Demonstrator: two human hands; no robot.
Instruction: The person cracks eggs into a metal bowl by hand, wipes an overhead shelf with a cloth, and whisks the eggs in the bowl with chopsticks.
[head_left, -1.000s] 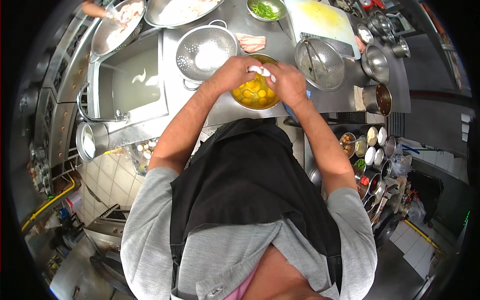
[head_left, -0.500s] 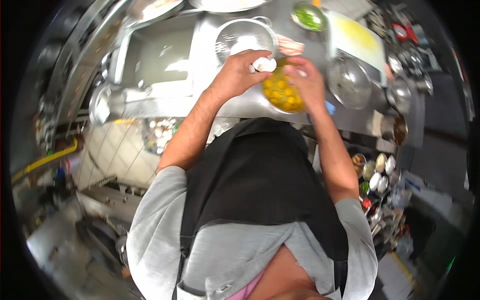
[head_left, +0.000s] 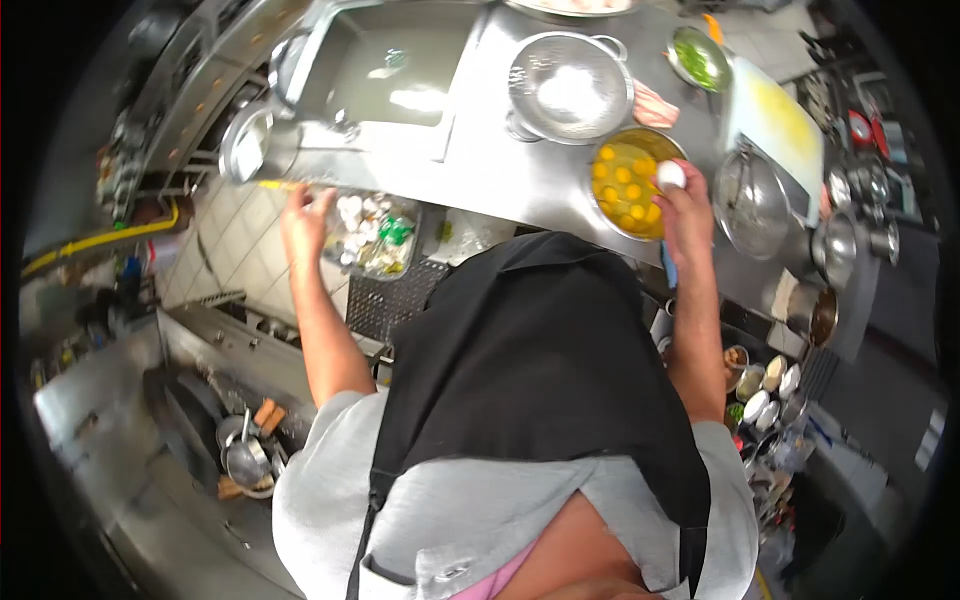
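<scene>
Left bare hand [head_left: 308, 215] has swung out beside a heap of white eggshells [head_left: 352, 212], fingers spread, apparently released, right bare hand [head_left: 686, 205] grasping a white oval egg [head_left: 671, 176] at a round steel bowl [head_left: 655, 139], shell-dumping likely in hand, next calling for cracking.

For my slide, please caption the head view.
Right hand holds white egg or shell at bowl of yolks; left hand open near eggshells.

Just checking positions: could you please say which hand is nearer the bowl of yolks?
Right hand, at the bowl, overlapping its right rim; the left hand is far off, near the shell bin.
</scene>
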